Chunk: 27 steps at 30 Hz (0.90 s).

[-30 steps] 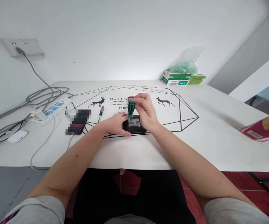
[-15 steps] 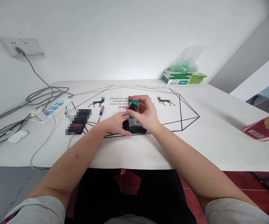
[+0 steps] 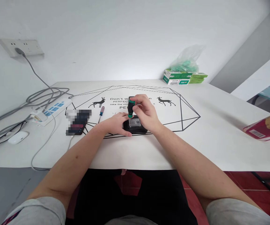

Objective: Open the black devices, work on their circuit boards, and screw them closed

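A flat black device (image 3: 140,128) with a white printed label (image 3: 135,122) lies on the white table mat. My left hand (image 3: 117,124) grips its left side, thumb along the near edge and fingers toward the far edge. In my right hand (image 3: 148,114) is a screwdriver (image 3: 131,107) with a green and black handle, held nearly upright between thumb and fingers. Its thin shaft points down to the left part of the device, near the label. Whether the tip sits in a screw is too small to tell.
Left of my hands lie a second screwdriver (image 3: 101,113) and a partly blurred phone (image 3: 78,122) with a cable. Farther left are a power strip (image 3: 55,109), glasses and a white case (image 3: 18,137). Green boxes (image 3: 178,76) stand at the back right, a red package (image 3: 263,129) at right.
The screwdriver has gone from leaning to nearly upright, its handle slightly left, and its shaft now shows. My right fingers have shifted on the handle. My left hand has stayed put.
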Motion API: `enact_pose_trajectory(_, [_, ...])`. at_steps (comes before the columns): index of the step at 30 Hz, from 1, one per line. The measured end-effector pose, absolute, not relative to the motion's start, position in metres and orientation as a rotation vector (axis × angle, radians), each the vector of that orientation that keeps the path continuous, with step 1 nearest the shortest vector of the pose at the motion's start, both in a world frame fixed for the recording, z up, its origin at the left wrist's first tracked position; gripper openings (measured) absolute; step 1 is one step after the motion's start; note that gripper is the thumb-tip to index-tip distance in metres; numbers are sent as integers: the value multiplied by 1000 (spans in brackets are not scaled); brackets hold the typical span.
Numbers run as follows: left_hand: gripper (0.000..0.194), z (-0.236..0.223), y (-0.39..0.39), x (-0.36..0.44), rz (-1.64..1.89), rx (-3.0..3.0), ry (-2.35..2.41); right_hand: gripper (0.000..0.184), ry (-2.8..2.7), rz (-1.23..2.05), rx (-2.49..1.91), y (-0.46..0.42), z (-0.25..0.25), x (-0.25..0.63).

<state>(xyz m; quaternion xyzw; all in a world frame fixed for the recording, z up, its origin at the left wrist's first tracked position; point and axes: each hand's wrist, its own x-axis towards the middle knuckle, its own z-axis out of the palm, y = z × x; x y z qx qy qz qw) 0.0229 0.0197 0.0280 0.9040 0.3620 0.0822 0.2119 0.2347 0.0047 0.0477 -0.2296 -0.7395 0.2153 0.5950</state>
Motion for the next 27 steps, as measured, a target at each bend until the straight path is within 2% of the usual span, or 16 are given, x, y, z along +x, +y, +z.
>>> enact_pose_trajectory(4, [96, 25, 22, 22, 259, 2520, 978, 34, -1672, 546, -568, 5, 46, 231])
enact_pose_trajectory(13, [104, 28, 19, 21, 250, 2458, 1010, 37, -1543, 546, -602, 5, 46, 231])
enact_pose_trajectory(15, [90, 30, 17, 21, 304, 2443, 995, 36, -1527, 536, -616, 5, 46, 232])
enact_pose_trajectory(19, [34, 31, 16, 23, 491, 2468, 937, 37, -1469, 492, -635, 10, 44, 234])
enact_pose_trajectory(21, [16, 31, 17, 25, 567, 2490, 892, 38, -1449, 455, -640, 13, 42, 236])
enact_pose_trajectory(24, [18, 30, 22, 26, 623, 2497, 889, 39, -1413, 427, -653, 19, 40, 239])
enact_pose_trajectory(27, [18, 29, 30, 23, 645, 2505, 1077, 39, -1351, 415, -678, 24, 39, 243])
